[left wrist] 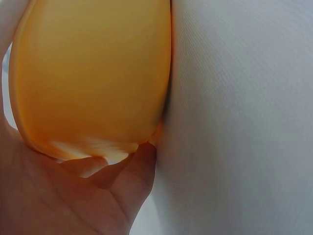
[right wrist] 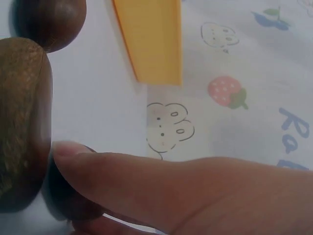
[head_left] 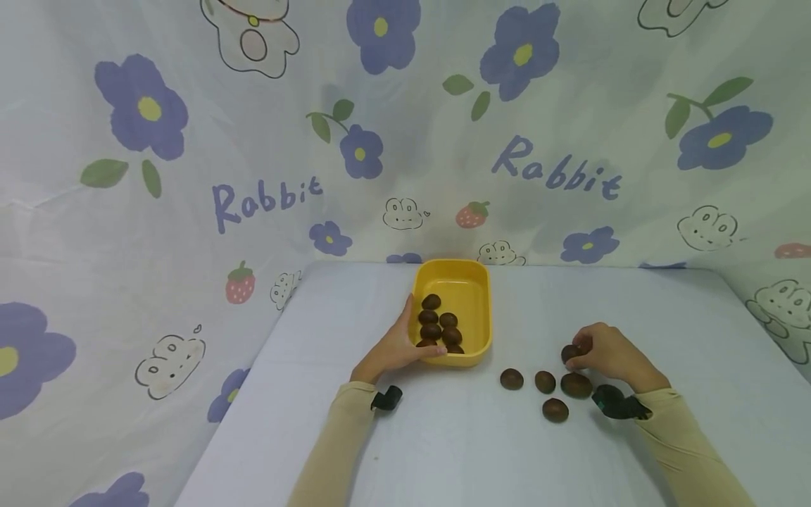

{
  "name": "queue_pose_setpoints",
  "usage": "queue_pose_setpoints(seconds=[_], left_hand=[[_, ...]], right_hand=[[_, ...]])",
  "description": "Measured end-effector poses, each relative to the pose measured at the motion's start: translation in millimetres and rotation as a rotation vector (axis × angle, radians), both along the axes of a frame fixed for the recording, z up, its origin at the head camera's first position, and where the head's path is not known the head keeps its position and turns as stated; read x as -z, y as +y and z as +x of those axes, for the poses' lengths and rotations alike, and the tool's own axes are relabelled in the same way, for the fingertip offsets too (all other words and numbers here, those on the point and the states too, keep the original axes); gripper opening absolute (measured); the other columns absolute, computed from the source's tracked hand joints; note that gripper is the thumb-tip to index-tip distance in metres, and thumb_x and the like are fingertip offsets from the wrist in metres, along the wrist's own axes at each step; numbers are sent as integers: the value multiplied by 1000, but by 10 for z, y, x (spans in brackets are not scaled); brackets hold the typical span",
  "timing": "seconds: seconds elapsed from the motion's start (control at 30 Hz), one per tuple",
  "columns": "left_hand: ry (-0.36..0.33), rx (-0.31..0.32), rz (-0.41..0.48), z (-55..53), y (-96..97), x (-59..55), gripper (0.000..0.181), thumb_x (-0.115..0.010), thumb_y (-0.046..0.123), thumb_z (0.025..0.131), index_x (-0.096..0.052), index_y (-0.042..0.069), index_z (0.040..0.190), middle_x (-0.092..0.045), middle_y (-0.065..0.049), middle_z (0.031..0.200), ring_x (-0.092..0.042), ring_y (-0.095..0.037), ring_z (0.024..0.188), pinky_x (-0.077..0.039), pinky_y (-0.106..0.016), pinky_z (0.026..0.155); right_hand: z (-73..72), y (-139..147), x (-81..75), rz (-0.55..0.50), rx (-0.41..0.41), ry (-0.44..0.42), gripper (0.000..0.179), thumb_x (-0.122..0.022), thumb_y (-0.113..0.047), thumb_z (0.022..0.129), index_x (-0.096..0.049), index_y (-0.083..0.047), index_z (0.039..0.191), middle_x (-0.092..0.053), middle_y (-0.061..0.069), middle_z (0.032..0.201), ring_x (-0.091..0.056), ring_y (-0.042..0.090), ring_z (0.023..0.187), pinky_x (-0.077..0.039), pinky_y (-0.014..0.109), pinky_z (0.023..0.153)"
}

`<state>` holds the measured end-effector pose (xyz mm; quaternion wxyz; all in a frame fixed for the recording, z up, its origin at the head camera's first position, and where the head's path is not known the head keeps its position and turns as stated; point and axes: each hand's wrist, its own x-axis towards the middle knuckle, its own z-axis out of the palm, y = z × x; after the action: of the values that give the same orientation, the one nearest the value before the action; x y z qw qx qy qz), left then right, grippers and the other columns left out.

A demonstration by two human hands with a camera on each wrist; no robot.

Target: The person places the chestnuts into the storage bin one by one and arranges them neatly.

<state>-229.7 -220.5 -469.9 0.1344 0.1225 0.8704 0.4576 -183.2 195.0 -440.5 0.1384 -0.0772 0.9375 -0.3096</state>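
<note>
My left hand (head_left: 394,346) grips the near left corner of a yellow plastic box (head_left: 474,306), thumb across the near rim and fingers along the left wall. In the left wrist view the fingers (left wrist: 139,178) curl against the outside of the box. Several brown chestnuts (head_left: 430,332) lie in its left and near part. To the right, my right hand (head_left: 613,358) pinches one chestnut (head_left: 569,353) between thumb and fingers. The right wrist view shows the thumb (right wrist: 107,174) over that dark chestnut, right beside a larger chestnut (right wrist: 22,127) with a rough, paler patch.
Loose chestnuts lie on the white table (head_left: 443,451) between the box and my right hand: one (head_left: 512,379) nearest the box, another (head_left: 545,382), a larger one (head_left: 576,385) and a nearer one (head_left: 555,410). A cloth printed with flowers (head_left: 519,53) hangs behind the table.
</note>
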Motion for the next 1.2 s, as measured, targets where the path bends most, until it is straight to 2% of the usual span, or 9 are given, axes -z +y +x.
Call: queue_pose_setpoints(seconds=[0.37, 0.47, 0.6, 0.67, 0.73, 0.9, 1.03, 1.2], left_hand=[[-8, -8, -10, 21, 14, -15, 137, -88, 50, 76, 11, 27, 167, -1, -2, 177, -11, -29, 163, -18, -59, 130], [-15, -14, -19, 25, 19, -30, 137, -89, 51, 76, 11, 26, 167, -1, -2, 177, -11, -28, 163, -17, -58, 131], [-15, -13, -35, 20, 20, -38, 137, -88, 53, 76, 12, 26, 167, -1, -1, 177, -11, -27, 163, -17, -58, 131], [-11, -12, -35, 16, 17, -39, 137, -88, 53, 76, 12, 26, 167, -1, -1, 177, -12, -27, 163, -18, -58, 131], [-4, -13, -29, 12, 10, -39, 138, -88, 54, 76, 12, 27, 167, -1, -1, 177, -12, -27, 163, -18, -58, 131], [-3, -18, -20, 20, -17, -46, 138, -88, 53, 76, 12, 26, 167, 0, -3, 177, -10, -28, 163, -17, -58, 131], [-22, -22, -25, 32, -21, -59, 140, -88, 57, 73, 11, 27, 167, 0, -2, 177, -12, -27, 163, -17, -56, 131], [-24, -24, -40, 32, -31, -51, 141, -88, 63, 71, 10, 30, 166, -1, -1, 177, -13, -27, 163, -18, -56, 131]], right_hand=[[13, -26, 8, 7, 24, 31, 40, -84, -18, 80, -72, 9, 107, -75, 23, 104, -70, 32, 94, -59, 50, 81], [7, -23, 2, -5, 32, 51, 38, -83, -18, 82, -73, 8, 107, -75, 21, 103, -69, 31, 93, -58, 45, 77], [-5, -19, -22, -29, 58, 109, 24, -78, -11, 86, -75, 6, 103, -75, 17, 95, -68, 28, 87, -54, 34, 68], [-11, -22, -34, -39, 59, 135, 21, -75, -9, 87, -75, 6, 102, -74, 17, 94, -68, 28, 87, -55, 33, 66], [-23, -27, -38, -49, 54, 153, 25, -77, -9, 87, -74, 7, 106, -74, 21, 98, -70, 31, 89, -58, 36, 68], [-57, -58, 4, -78, 51, 136, 47, -82, -19, 87, -67, 11, 120, -70, 29, 113, -72, 38, 98, -61, 42, 73], [-97, -78, 52, -84, 61, 121, 50, -82, -22, 88, -66, 11, 122, -70, 28, 113, -71, 38, 99, -61, 41, 74], [-285, -143, 53, -71, 58, 141, 52, -81, -22, 88, -65, 11, 125, -70, 30, 116, -71, 41, 101, -61, 43, 76]])
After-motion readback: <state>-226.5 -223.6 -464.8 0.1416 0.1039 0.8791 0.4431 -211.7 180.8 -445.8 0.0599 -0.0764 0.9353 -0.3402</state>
